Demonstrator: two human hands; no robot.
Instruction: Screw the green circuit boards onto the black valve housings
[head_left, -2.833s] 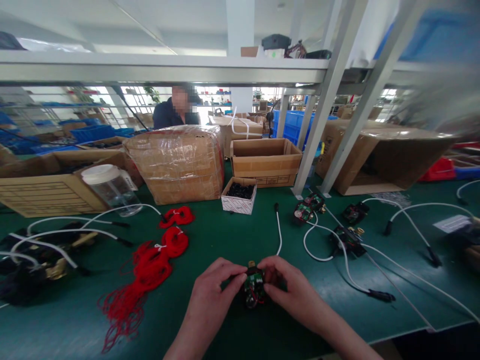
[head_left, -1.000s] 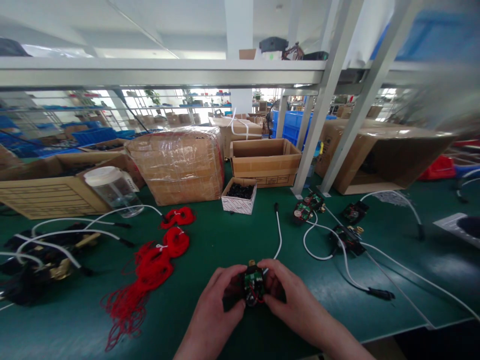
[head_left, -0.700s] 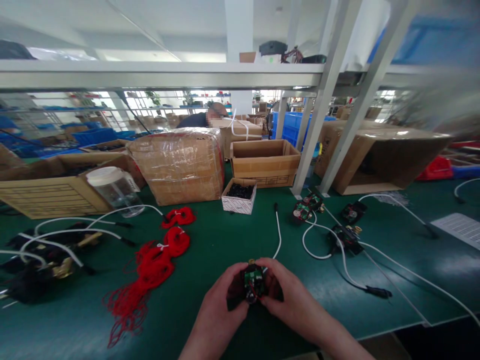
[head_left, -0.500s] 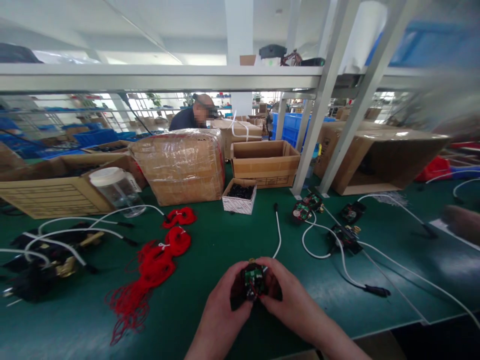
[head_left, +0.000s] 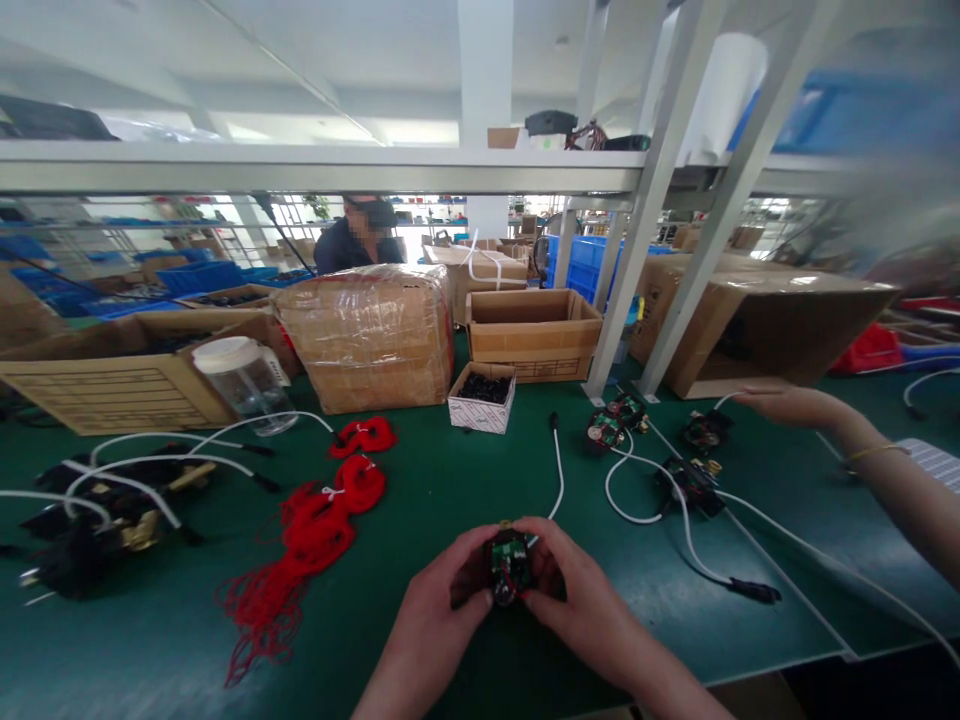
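Note:
A small black device with an exposed green circuit board [head_left: 510, 562] is held between both hands just above the green table, near its front edge. My left hand [head_left: 442, 600] grips its left side, fingers curled behind and thumb at the lower edge. On the opposite side my right hand [head_left: 574, 590] grips it the same way, thumb low near some red wire. Behind the device runs a white cable [head_left: 559, 470] with a black plug, lying on the table. The backs of the device and of my curled fingers are hidden.
Red wire bundles [head_left: 319, 525] lie left, beside black units [head_left: 82, 540] with white cables. A small box of black parts [head_left: 484, 390] stands ahead, cartons [head_left: 375, 340] behind it. More circuit-board units [head_left: 690, 485] lie right, where another person's hand [head_left: 784, 405] reaches in. A shelf post [head_left: 630, 220] rises there.
Another person's hand and forearm have come in from the right to a unit's white cable. The person in the background has shifted left. My hands keep hold of the device, almost unmoved.

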